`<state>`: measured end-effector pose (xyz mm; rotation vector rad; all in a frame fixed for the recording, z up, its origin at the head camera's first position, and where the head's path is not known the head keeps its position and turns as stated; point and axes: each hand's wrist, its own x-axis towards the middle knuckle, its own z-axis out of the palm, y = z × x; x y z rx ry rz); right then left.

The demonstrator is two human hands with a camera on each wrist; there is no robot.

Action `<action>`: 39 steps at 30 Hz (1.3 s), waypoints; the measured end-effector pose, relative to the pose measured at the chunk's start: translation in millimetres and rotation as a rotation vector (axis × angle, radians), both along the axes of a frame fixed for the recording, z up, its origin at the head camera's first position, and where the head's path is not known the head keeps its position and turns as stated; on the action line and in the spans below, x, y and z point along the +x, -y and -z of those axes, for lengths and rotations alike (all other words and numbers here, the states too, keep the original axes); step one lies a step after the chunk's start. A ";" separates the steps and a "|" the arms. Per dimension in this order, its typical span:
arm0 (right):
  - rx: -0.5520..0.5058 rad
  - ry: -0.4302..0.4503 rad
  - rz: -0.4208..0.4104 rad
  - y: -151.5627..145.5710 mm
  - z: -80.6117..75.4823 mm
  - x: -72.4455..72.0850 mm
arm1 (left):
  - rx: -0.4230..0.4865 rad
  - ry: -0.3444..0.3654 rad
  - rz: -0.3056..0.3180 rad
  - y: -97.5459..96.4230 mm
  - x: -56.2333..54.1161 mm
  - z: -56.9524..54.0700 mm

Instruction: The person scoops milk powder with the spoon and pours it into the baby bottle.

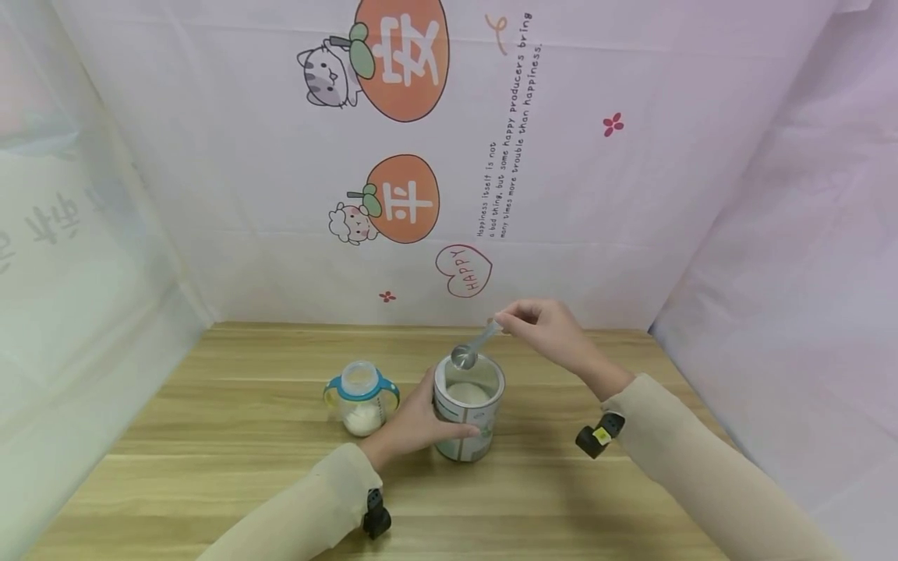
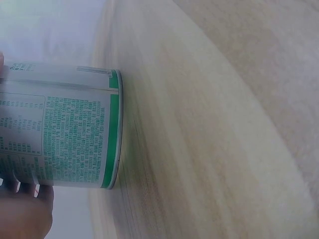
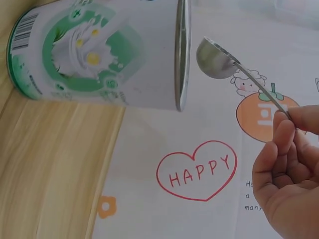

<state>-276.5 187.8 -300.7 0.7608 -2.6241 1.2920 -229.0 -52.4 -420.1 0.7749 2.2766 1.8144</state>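
Observation:
A tall milk powder can [image 1: 464, 450] stands upright and uncovered on the table, with pale powder [image 1: 468, 393] inside. My left hand [image 1: 412, 425] grips the can from its left side, thumb across the front; the left wrist view shows its green-printed label [image 2: 75, 134]. Between thumb and fingertips, my right hand [image 1: 550, 335] pinches the handle of a metal measuring spoon [image 3: 215, 60]. The spoon's bowl hangs just above the can's rim, apart from it, and bare metal shows inside. Left of the can is a baby bottle [image 1: 362, 409] without a lid, with white powder in it.
The wooden table [image 1: 259, 436] meets a white printed cloth [image 1: 281, 265] at its back edge. More pale cloth hangs at the left and right sides. The bottle's blue collar carries two side handles, close to my left hand.

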 end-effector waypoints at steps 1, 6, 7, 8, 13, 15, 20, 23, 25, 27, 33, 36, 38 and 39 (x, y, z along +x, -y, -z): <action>0.011 -0.002 -0.004 -0.3 0.4 -0.3 | 0.000 0.002 0.000 0.2 0.0 -0.2; 0.061 -0.009 -0.032 1.1 4.8 -1.0 | 0.003 0.003 0.010 0.7 -2.7 1.2; 0.072 -0.014 -0.032 2.1 6.4 -0.9 | 0.007 -0.001 0.013 0.7 -3.6 1.9; 0.082 -0.019 -0.035 3.3 7.8 -0.7 | 0.007 -0.004 0.014 0.6 -5.7 4.7; 0.167 -0.086 -0.045 12.9 13.8 3.0 | 0.001 -0.020 0.003 -0.5 -15.7 21.5; 0.209 -0.134 -0.049 17.4 16.4 4.6 | -0.001 -0.025 -0.002 -0.8 -18.3 26.7; 0.303 -0.266 -0.046 27.1 26.6 5.8 | 0.005 -0.039 0.010 -0.5 -19.0 28.5; 0.338 -0.298 -0.049 31.9 31.6 6.7 | 0.007 -0.039 0.020 -0.5 -18.5 27.6; 0.354 -0.305 -0.047 34.4 33.7 7.3 | 0.003 -0.033 0.019 -0.6 -18.1 27.1; 0.360 -0.304 -0.044 36.8 34.5 8.5 | -0.001 -0.030 0.018 -0.6 -18.1 27.0; 0.374 -0.351 -0.050 40.8 38.1 9.2 | -0.013 -0.023 0.010 -0.1 -18.2 28.2; 0.380 -0.368 -0.062 42.2 40.4 9.1 | -0.018 -0.024 0.009 0.1 -18.2 28.0; 0.387 -0.370 -0.065 42.9 42.0 9.0 | -0.017 -0.025 0.011 0.1 -18.4 28.0; 0.392 -0.369 -0.064 43.3 42.8 8.9 | -0.017 -0.026 0.013 0.1 -18.5 27.9</action>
